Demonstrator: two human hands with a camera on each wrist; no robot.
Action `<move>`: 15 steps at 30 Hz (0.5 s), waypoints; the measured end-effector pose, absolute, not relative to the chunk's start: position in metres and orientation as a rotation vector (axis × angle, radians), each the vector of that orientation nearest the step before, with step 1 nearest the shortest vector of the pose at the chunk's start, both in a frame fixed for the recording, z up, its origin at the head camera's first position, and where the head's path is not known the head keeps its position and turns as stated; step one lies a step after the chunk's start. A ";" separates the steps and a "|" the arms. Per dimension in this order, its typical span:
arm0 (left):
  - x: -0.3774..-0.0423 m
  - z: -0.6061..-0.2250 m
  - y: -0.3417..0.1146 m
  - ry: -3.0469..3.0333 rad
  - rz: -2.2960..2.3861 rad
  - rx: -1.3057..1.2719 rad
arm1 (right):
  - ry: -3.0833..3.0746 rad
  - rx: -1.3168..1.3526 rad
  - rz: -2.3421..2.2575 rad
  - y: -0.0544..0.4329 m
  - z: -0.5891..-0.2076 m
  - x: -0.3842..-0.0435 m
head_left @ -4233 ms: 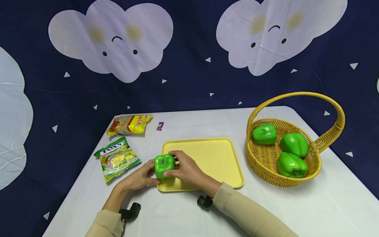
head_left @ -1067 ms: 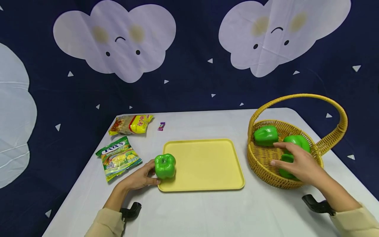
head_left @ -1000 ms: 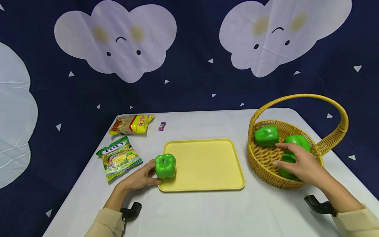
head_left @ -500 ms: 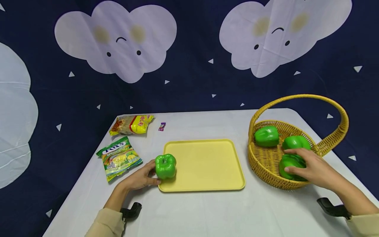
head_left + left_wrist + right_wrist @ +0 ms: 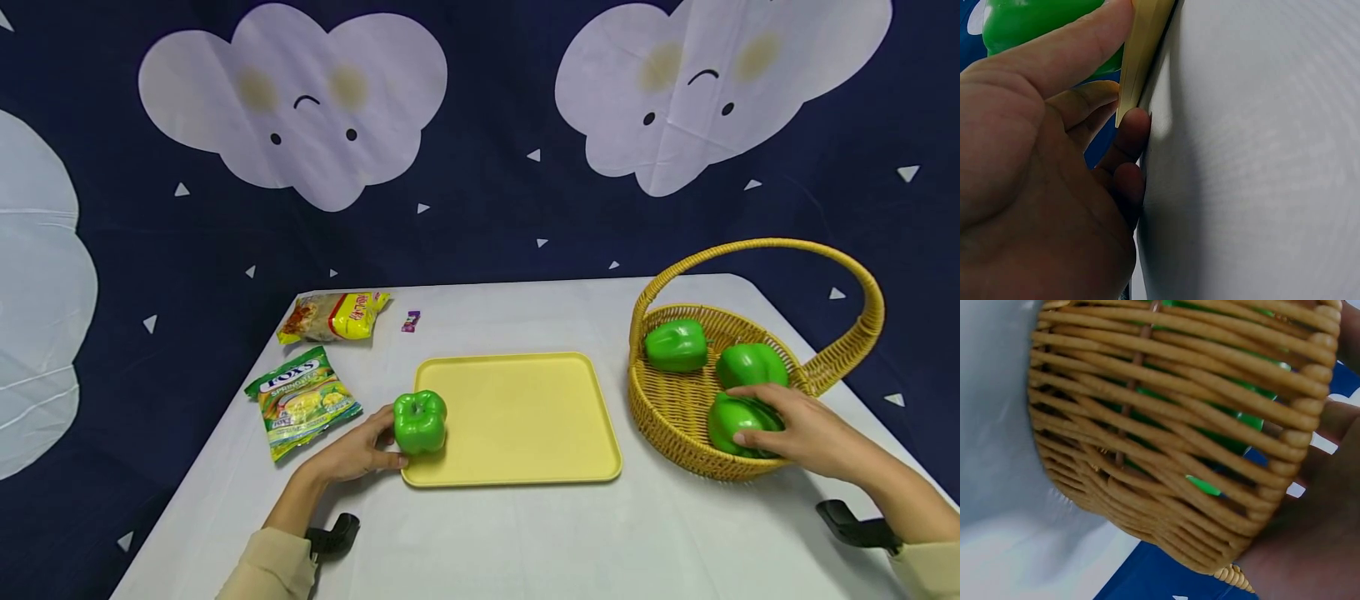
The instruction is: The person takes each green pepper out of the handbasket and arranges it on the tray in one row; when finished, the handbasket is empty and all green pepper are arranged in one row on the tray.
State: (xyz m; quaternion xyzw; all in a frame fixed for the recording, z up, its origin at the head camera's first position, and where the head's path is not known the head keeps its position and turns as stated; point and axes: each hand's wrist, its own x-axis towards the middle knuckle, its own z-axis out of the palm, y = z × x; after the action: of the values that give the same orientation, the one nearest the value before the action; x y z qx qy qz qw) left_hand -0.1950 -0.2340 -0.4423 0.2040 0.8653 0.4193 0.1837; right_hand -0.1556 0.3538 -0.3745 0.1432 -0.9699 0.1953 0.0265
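Observation:
My left hand [image 5: 360, 448] holds the left edge of a yellow tray [image 5: 525, 421], thumb at the near corner. In the left wrist view the thumb and fingers [image 5: 1088, 100] meet at the tray's rim [image 5: 1144, 56]. A green bell pepper [image 5: 420, 422] stands upright on the tray's left side, beside those fingers. On the right, my right hand [image 5: 806, 425] reaches over the near rim of a wicker basket [image 5: 675, 433] and grips a green bell pepper [image 5: 735, 423] between thumb and fingers. From the right wrist view, the basket wall [image 5: 1179, 419] hides most of that grip.
Two more green bell peppers, one at the left [image 5: 677, 346] and one behind the hand [image 5: 750, 365], lie in the basket. Its tall handle [image 5: 757, 243] arches above. A green Fox's candy bag [image 5: 303, 400], a yellow food packet [image 5: 333, 317] and a small purple wrapped candy [image 5: 410, 322] lie left.
Over four seconds, my right hand left the pepper on the tray, moved right to the basket and lowered onto the nearest pepper, closing its fingers round it. The left hand stayed put.

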 end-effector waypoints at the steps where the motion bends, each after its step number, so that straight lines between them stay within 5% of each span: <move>1: -0.195 -0.442 -0.234 2.443 1.182 0.575 | -2.996 0.447 0.599 0.354 -0.375 -0.156; 15: -0.195 -0.443 -0.234 2.453 1.173 0.583 | -2.920 0.564 0.502 0.357 -0.381 -0.159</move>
State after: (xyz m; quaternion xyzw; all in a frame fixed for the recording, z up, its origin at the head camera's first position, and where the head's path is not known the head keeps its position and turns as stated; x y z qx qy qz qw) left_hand -0.1945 -0.2339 -0.4427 0.2062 0.8678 0.4149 0.1796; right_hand -0.1588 0.3566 -0.3813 0.1867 -0.9663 0.1660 0.0627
